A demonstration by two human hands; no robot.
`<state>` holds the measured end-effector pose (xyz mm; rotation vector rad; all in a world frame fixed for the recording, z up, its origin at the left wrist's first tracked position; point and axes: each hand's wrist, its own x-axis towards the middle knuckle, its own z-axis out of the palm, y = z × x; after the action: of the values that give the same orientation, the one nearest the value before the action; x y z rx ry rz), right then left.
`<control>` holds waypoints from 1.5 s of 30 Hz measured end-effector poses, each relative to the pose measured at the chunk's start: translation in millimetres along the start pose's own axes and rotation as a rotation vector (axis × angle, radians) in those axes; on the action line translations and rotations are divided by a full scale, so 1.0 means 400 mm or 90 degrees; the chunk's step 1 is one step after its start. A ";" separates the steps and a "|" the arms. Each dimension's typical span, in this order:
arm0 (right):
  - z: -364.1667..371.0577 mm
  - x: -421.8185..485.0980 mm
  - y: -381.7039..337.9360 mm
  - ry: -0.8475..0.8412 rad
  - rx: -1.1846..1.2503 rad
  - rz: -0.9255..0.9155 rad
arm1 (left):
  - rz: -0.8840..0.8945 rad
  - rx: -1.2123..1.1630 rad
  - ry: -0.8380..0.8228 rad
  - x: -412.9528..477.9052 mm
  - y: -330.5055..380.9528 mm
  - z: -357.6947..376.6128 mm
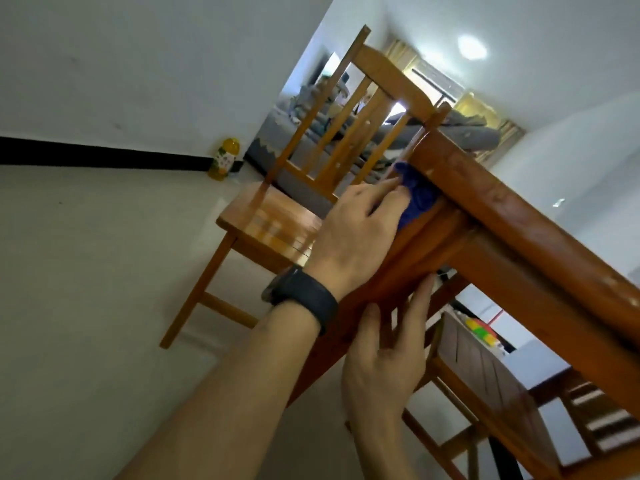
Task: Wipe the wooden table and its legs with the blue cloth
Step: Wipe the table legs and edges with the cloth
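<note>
white walls [104, 64], pale floor [86, 271], wooden chair [270, 216], grey sofa [304, 133], ceiling light [471, 47] lit

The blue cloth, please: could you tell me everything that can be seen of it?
The deep blue cloth looks like soft fabric, bunched into creased folds. It sits at the top of the reddish-brown wooden table leg, tucked under the table's edge and pressed to the wood. The left hand holds it, fingers hiding its lower part. The right hand, lower on the leg, is clear of it.
</note>
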<state>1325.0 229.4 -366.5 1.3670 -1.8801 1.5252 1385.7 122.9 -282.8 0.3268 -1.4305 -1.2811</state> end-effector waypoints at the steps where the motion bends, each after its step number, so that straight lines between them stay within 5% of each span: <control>1: 0.003 0.002 0.000 -0.002 -0.010 -0.003 | 0.006 0.032 -0.016 0.002 -0.011 0.012; 6: 0.030 0.007 -0.002 -0.024 -0.052 -0.025 | -0.087 0.074 0.022 -0.137 -0.210 -0.032; 11: 0.045 -0.004 0.002 -0.014 -0.104 -0.026 | -0.314 0.257 -0.107 -0.322 -0.435 -0.172; 16: 0.053 -0.036 0.042 -0.008 -0.066 -0.008 | -0.206 0.057 0.053 -0.181 -0.317 -0.157; 20: 0.055 -0.077 0.070 -0.044 -0.025 0.023 | -0.099 0.113 -0.013 -0.167 -0.292 -0.052; 23: 0.061 -0.114 0.087 -0.076 -0.013 0.077 | -0.229 0.216 -0.030 -0.250 -0.420 -0.071; 28: 0.092 -0.197 0.116 -0.121 -0.018 0.147 | -0.523 0.268 -0.227 -0.470 -0.600 -0.279; 33: 0.137 -0.277 0.148 -0.149 -0.020 0.178 | -0.375 0.164 -0.033 -0.360 -0.513 -0.265; 37: 0.157 -0.326 0.172 -0.143 -0.010 0.164 | -0.270 0.141 -0.029 -0.314 -0.495 -0.145; 45: 0.156 -0.345 0.210 -0.141 0.006 0.183 | -0.656 0.249 -0.170 -0.644 -0.746 -0.395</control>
<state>1336.9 231.7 -539.3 1.3648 -2.2926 1.5674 1470.1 133.9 -698.8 1.3221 -1.8159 -1.8805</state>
